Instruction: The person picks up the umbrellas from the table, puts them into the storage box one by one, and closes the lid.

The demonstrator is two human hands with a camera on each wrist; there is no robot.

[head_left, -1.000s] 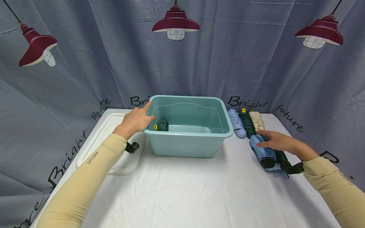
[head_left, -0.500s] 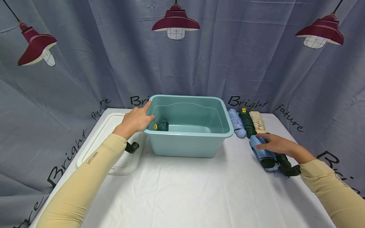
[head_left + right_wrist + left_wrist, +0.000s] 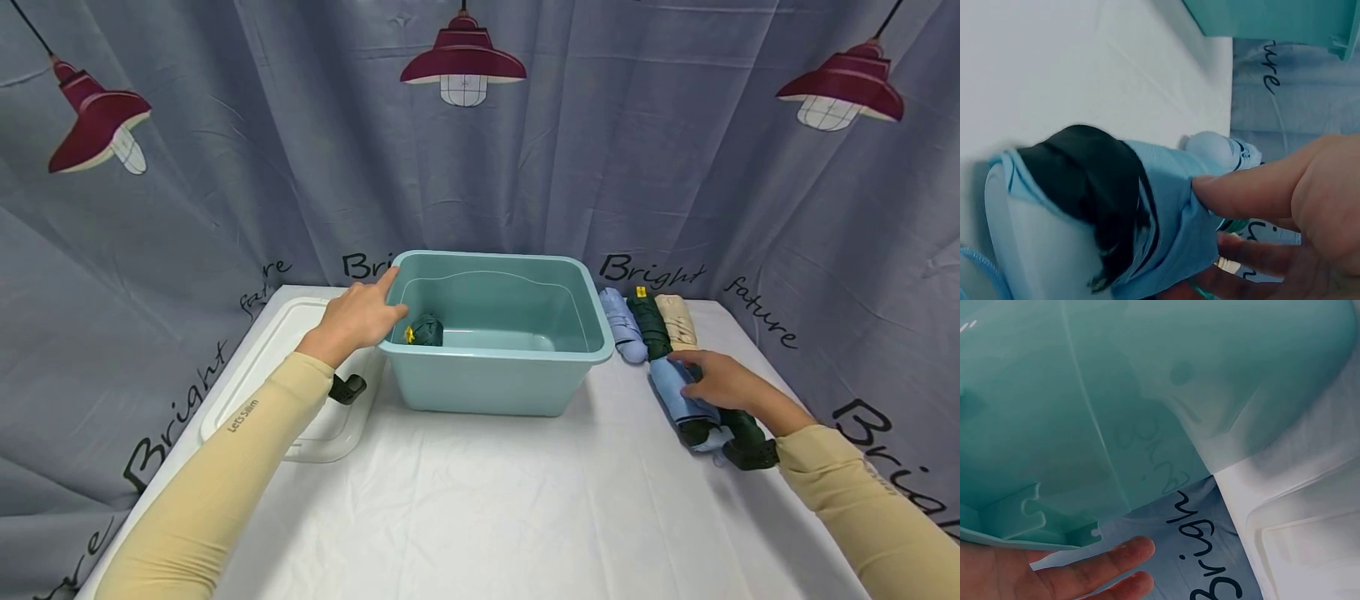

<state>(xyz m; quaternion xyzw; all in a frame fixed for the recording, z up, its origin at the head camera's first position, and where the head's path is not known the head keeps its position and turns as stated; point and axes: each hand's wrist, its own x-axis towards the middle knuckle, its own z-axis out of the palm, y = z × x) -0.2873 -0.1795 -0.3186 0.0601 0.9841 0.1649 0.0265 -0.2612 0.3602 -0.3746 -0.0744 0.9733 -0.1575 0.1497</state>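
Head view: right grip (image 3: 718, 385) (table-edge) on blue umbrella (image 3: 681, 396)

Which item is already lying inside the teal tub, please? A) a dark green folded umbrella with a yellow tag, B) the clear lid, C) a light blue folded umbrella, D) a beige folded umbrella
A: a dark green umbrella with a yellow tag lies in the tub, near the left hand.
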